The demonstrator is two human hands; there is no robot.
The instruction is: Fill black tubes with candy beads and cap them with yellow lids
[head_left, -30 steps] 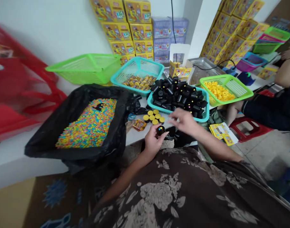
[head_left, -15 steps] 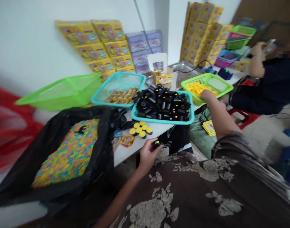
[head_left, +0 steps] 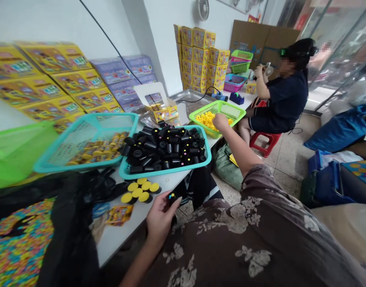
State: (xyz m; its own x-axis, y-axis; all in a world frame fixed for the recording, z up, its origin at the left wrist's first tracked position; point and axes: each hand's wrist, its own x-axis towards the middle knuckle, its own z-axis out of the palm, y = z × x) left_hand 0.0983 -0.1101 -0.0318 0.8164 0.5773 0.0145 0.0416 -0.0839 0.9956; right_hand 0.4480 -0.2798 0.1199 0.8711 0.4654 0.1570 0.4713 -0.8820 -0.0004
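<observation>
Left hand [head_left: 158,218] was curled around black canister [head_left: 173,199], coloured bits at its mouth. Left of it lay packet [head_left: 119,215], print illegible; beyond stood yellow-topped canisters [head_left: 137,193]. Farther, right hand [head_left: 220,121] was among yellow pieces [head_left: 205,118] in green basket [head_left: 235,113], fingers hidden, grip unclear. Yellow boxes [head_left: 199,56] stood behind, lettering blurred.

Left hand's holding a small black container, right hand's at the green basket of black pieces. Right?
Not quite: the pieces in that basket are yellow, not black. The head view shows the right hand at the green basket of yellow pieces, while the left hand holds a small black container.
</observation>
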